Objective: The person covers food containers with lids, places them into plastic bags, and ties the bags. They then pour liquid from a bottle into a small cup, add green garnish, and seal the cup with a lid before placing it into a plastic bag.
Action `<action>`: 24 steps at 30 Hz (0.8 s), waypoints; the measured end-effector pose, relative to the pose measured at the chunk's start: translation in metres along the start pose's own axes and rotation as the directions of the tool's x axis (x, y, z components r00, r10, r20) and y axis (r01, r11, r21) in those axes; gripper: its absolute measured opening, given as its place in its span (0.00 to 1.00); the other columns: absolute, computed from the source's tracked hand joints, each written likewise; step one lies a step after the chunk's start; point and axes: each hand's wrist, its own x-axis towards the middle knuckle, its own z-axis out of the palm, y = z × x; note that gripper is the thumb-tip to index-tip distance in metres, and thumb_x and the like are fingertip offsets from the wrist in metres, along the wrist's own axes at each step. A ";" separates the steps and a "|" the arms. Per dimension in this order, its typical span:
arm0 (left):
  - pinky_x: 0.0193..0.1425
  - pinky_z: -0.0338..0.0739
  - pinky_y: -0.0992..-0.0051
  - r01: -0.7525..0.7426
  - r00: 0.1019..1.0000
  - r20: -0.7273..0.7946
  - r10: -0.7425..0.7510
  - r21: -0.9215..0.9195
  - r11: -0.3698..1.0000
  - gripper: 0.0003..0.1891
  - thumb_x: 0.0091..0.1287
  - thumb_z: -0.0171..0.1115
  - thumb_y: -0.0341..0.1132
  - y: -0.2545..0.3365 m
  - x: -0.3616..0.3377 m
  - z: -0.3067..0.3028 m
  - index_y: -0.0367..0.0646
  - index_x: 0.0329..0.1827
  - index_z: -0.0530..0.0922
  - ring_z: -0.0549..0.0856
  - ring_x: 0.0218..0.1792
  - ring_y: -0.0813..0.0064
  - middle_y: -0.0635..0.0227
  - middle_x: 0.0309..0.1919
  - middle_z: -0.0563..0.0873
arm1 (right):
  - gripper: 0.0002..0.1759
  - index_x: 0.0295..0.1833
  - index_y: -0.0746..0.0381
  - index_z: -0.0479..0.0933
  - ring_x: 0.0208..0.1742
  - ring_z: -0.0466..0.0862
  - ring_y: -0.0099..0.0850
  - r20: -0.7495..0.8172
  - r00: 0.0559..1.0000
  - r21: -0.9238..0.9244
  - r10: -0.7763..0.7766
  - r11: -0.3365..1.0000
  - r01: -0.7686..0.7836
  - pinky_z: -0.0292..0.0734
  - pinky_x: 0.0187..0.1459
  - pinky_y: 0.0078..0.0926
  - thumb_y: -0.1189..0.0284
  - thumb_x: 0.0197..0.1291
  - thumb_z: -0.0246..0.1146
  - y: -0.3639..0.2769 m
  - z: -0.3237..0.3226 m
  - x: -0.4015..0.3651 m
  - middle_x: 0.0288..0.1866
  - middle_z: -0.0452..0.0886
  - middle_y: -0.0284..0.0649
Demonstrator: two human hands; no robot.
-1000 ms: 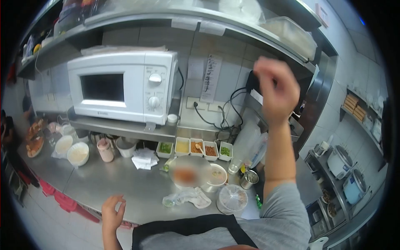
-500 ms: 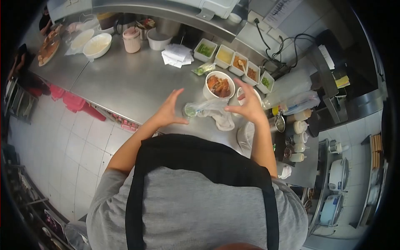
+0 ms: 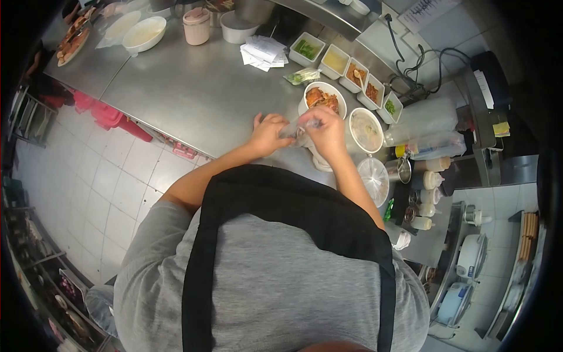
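My left hand (image 3: 270, 136) and my right hand (image 3: 327, 130) are close together over the front of the steel counter, fingers closed on a clear plastic bag (image 3: 288, 130) stretched between them. What the bag contains is hard to make out. Just beyond my right hand stands a white bowl (image 3: 302, 105) of reddish-brown cooked food, partly covered by that hand. A pale cloth (image 3: 319, 162) lies below my hands, mostly hidden. Right of my right hand is a second white bowl (image 3: 351, 134) with pale contents, and nearer me a round container covered in clear plastic (image 3: 373, 180).
Several white tubs (image 3: 353, 76) of chopped ingredients line the back. White papers (image 3: 263, 53), a small bag of greens (image 3: 302, 76) and a pink canister (image 3: 196, 26) stand left of them. Squeeze bottles (image 3: 431, 195) and a metal cup (image 3: 403, 170) crowd the right edge.
My hands were apart and spread; they have come together and taken hold of the clear plastic bag that lay on the counter. The view has shifted slightly.
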 end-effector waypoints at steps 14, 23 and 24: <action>0.67 0.54 0.41 -0.021 0.996 0.087 0.008 0.152 0.988 0.09 0.62 0.60 0.35 -0.007 0.005 -0.006 0.49 0.44 0.80 0.75 0.55 0.62 0.70 0.45 0.81 | 0.09 0.43 0.52 0.82 0.47 0.80 0.41 0.666 0.695 -0.556 0.270 0.801 0.222 0.61 0.64 0.47 0.66 0.64 0.57 -0.007 0.010 0.007 0.32 0.81 0.41; 0.68 0.50 0.40 -0.069 0.997 0.040 0.066 0.076 0.995 0.07 0.57 0.64 0.36 -0.014 0.008 0.000 0.52 0.38 0.81 0.74 0.58 0.67 0.74 0.45 0.81 | 0.14 0.38 0.58 0.83 0.64 0.65 0.41 0.306 0.944 -0.563 -0.126 0.775 0.287 0.59 0.62 0.48 0.58 0.58 0.64 0.031 0.014 -0.026 0.58 0.70 0.42; 0.68 0.50 0.40 -0.083 0.994 0.075 0.076 0.092 0.992 0.07 0.57 0.64 0.36 -0.015 0.010 -0.003 0.53 0.38 0.81 0.74 0.57 0.67 0.74 0.44 0.81 | 0.14 0.38 0.57 0.83 0.64 0.65 0.40 0.324 0.930 -0.556 -0.176 0.760 0.337 0.58 0.61 0.49 0.58 0.57 0.65 0.029 0.008 -0.031 0.58 0.70 0.41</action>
